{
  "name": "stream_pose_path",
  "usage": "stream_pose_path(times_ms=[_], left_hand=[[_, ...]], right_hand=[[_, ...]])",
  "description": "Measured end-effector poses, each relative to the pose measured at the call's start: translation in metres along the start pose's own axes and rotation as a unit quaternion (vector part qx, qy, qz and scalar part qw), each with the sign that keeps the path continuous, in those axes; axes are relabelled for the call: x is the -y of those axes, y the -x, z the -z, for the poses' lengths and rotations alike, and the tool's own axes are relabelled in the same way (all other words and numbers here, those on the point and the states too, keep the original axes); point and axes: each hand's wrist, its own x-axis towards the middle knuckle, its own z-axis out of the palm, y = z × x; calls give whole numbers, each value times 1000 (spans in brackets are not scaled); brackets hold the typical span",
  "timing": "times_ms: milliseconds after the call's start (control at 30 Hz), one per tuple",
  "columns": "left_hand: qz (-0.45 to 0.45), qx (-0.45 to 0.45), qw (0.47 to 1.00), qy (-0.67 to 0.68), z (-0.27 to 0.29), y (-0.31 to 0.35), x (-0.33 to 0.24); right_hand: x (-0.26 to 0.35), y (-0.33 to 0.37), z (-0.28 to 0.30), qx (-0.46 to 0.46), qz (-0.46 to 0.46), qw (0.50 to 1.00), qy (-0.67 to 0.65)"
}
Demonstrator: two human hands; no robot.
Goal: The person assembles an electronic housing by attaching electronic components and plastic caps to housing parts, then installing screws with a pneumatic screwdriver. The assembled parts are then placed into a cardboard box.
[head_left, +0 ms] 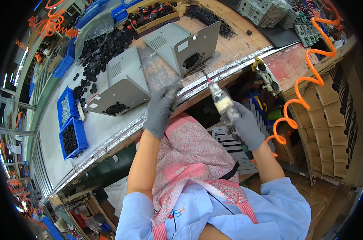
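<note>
My right hand (247, 126), in a grey glove, is wrapped round a pneumatic screwdriver (222, 102) with a pale band. Its bit points up and away, toward the bench edge. My left hand (161, 110), also gloved in grey, is held at the bench edge with its fingers curled together; whatever they may hold is hidden. Just beyond it stands a bent grey metal housing (123, 94) with a round black-rimmed opening. A second such housing (197, 50), to the right and farther back, has thin black wires at its opening.
Blue bins of silver screws (65, 108) and black screws (70, 139) sit at the left. Loose black caps (103, 52) cover the back left. A box of red-black parts (155, 18) and black wire bundles (209, 20) lie behind. An orange coiled hose (297, 86) and divided cardboard (327, 128) are right.
</note>
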Motion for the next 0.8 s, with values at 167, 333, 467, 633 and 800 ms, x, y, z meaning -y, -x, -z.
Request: stream_pose_path(times_ms=[167,333,467,633,800], left_hand=[[-32,-55,995,-81,-7,-6,-15],[-32,-76,994,-77,-1,-18,-15],[-49,-122,990,-41,-5,-43,-19],[-105,-94,989,-47,-1,-86,-29],[-122,-41,986,-106,-10,-119,-51]], right_hand=[[4,-33,12,-8,41,999,-7],[8,-47,9,-22,19,1000,-12],[6,-55,13,-21,9,1000,6],[16,-57,12,-24,5,1000,14],[26,-52,13,-27,17,997,72]])
